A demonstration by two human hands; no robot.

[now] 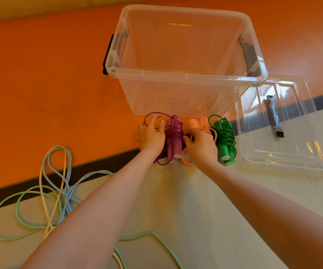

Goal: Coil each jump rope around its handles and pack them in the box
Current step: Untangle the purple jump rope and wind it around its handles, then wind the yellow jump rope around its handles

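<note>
**Hands gathering coiled jump ropes in front of an empty box**

Two bare forearms are reaching away from the camera across a pale floor. Beside them on the left, loose ropes (pixel 46 193) in light blue, mint green and cream are lying in tangled loops, not yet wound.

Further out, the left hand (pixel 151 135) is curling around the left side of a maroon rope bundle (pixel 173 138), whose cord is wrapping its pink handles; one loop is arching over the fingers. The right hand (pixel 200 145) is closing over a peach rope bundle (pixel 197 122), hiding most of it, so I cannot tell how tightly it is wound. Just right of that, a green rope bundle (pixel 224 139) is lying untouched, cord wound around its green handles.

Right behind the three bundles, a clear plastic box (pixel 186 74) is standing open on an orange strip of floor, looking empty. Its clear lid (pixel 279 125) is lying flat to the right, beside the green bundle.

By my reading, the packing step is beginning: both hands appear to be gripping finished bundles. The next move is probably calling for lifting them over the tall near wall and lowering them inside without letting the stray maroon loop unwind. The loose ropes are waiting for coiling afterwards.
</note>
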